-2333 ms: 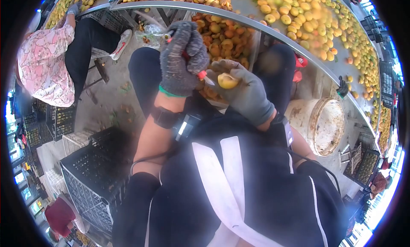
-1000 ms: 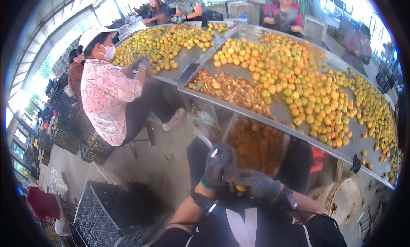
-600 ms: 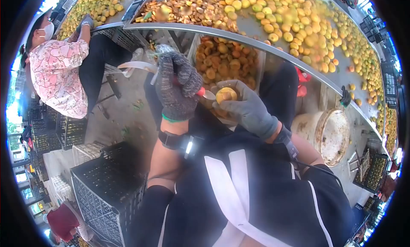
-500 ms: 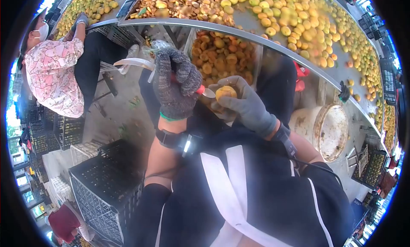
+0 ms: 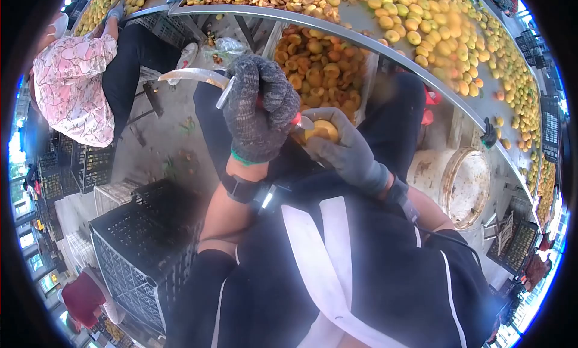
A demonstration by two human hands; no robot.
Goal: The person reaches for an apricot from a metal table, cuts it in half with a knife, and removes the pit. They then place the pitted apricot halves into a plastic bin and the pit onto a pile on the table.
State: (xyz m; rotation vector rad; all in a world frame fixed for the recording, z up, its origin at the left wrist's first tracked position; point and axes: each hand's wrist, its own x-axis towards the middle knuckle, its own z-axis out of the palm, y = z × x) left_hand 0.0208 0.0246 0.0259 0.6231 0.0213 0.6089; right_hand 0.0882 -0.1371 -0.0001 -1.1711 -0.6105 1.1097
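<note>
A fruit (image 5: pixel 326 129) sits near the centre of the frame, grasped by the gloved right hand (image 5: pixel 349 149) — a red-handled tool (image 5: pixel 297 118), clenched in the left hand (image 5: pixel 260 104), puts its metal tip at the fruit's edge. A curved blade (image 5: pixel 195 74) juts leftward from the left fist. Above, more fruit lies heaped below a table (image 5: pixel 415 64) — a bucket (image 5: pixel 465 188) stands at right.

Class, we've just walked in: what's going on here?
The person's gloved left hand grips a red-handled tool, its metal tip at a yellow fruit held in the gloved right hand. A curved blade juts from the left hand. Beyond, a bin holds cut fruit; more fruit lies on the table.
</note>
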